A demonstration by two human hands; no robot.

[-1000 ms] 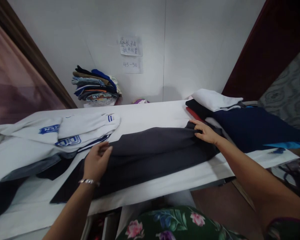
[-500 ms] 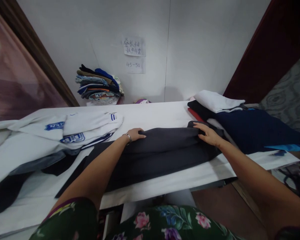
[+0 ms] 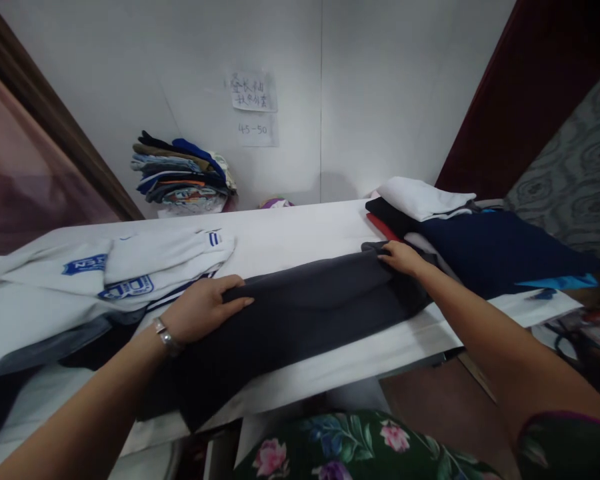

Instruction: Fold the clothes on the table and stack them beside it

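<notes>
A long dark grey garment [image 3: 305, 300], which looks like a pair of trousers, lies lengthwise across the white table. My left hand [image 3: 207, 308], with a metal bracelet at the wrist, grips its upper edge towards the left end; the thumb lies on top and the other fingers are partly hidden. At the far right end, my right hand [image 3: 401, 257] pinches the bunched cloth between thumb and fingers. The garment's lower left corner reaches the front edge of the table.
White sweatshirts [image 3: 145, 260] with blue print lie spread on the left over dark clothes. On the right is a pile with a white garment [image 3: 420, 197] and a navy one [image 3: 490, 250]. Folded clothes [image 3: 180, 173] are stacked behind the table, below handwritten notes [image 3: 254, 100] on the wall.
My left hand has moved left and towards me along the garment, which now lies flatter and straighter. My right hand stays at its right end. The view has shifted slightly right.
</notes>
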